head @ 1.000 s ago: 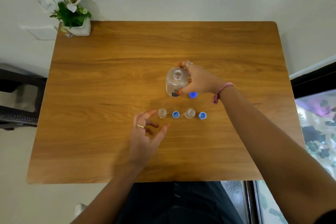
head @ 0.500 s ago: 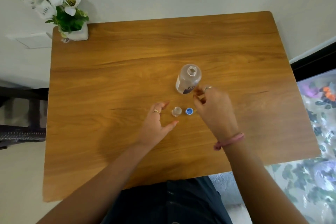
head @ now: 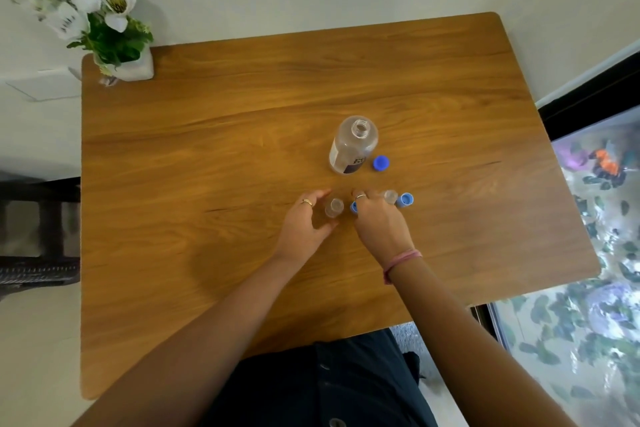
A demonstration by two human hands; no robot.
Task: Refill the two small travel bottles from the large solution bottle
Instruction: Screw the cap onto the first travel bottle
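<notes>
Right hand (head: 377,222) shifted left, hiding one cap (head: 354,207) (mostly), bottle (head: 334,207) blurred

A large clear solution bottle (head: 353,146) stands uncapped on the wooden surface (head: 207,184), with its dark blue cap (head: 381,163) just to its right. Nearer, a small travel bottle (head: 334,207) is cupped loosely by the left hand (head: 304,222), thumb and fingers curved around it. The right hand (head: 377,218) is laid over a light blue cap (head: 354,207); a second small bottle (head: 390,196) and another light blue cap (head: 405,200) are seen at its right. A white flower pot (head: 133,68) sits at the far left corner.
</notes>
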